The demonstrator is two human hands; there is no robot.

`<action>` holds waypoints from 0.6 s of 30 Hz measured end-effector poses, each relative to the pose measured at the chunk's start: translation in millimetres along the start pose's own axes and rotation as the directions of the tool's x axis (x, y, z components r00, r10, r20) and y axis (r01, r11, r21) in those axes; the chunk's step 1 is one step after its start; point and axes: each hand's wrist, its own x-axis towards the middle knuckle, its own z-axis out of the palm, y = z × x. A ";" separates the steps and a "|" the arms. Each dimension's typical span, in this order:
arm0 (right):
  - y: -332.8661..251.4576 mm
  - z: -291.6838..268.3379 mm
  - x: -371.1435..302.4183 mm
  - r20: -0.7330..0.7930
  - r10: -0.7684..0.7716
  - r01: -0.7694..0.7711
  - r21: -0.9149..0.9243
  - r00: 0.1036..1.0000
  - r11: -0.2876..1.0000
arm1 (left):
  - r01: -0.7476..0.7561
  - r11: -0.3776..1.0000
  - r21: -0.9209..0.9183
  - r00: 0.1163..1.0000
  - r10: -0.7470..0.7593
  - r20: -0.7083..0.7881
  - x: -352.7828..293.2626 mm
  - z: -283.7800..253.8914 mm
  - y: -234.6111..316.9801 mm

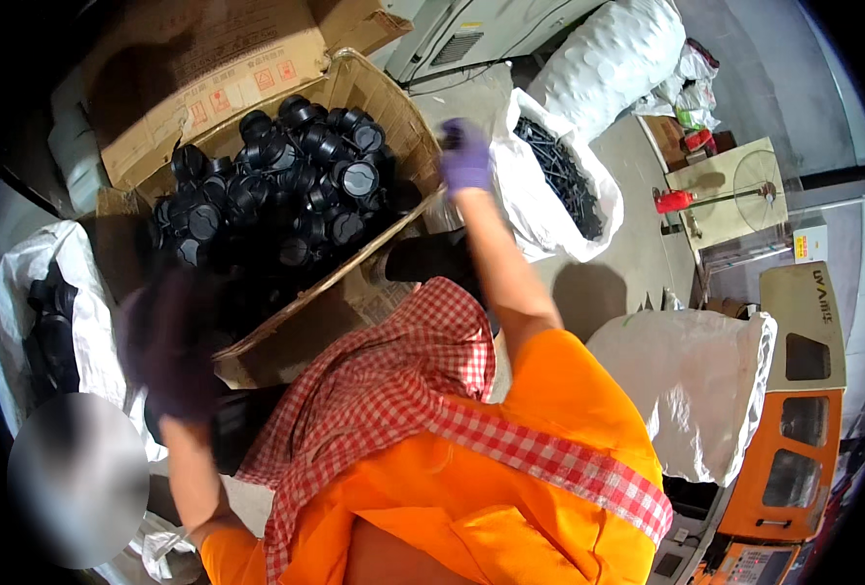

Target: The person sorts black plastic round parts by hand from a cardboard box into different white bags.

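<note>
Many black caps (358, 178) lie heaped inside a carton (390, 102) in the head view. The left hand (172, 341), dark-gloved and blurred, is at its near-left corner — spread or closed, I cannot tell. The purple-gloved right hand (465, 156) is beside its right edge — fingers unclear — near a white sack (512, 190).

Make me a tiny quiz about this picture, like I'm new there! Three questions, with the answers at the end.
1. What fills the cardboard box? a) bottles, b) black round parts, c) shoes.
2. True or false: the right hand is nearer than the left hand to the white sack of thin dark pieces.
3. Fill in: the right hand wears a ____ glove.
Key: 1 b; 2 true; 3 purple.
</note>
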 end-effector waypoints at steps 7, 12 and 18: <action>104.5 -124.6 52.5 0.126 0.413 -0.266 -0.591 0.902 0.762 | 0.480 0.679 0.555 0.875 -0.326 -0.358 -70.3 -153.0 -200.0; 164.4 -145.8 47.3 -0.024 0.474 -0.276 -0.839 0.880 0.470 | 0.703 0.430 0.567 0.587 -0.800 -0.122 -112.3 -161.3 -298.9; 103.5 -12.3 44.7 0.444 -0.017 -0.129 0.297 0.896 0.946 | 0.518 0.749 -0.414 0.683 -0.653 -0.327 -24.4 -79.0 -140.4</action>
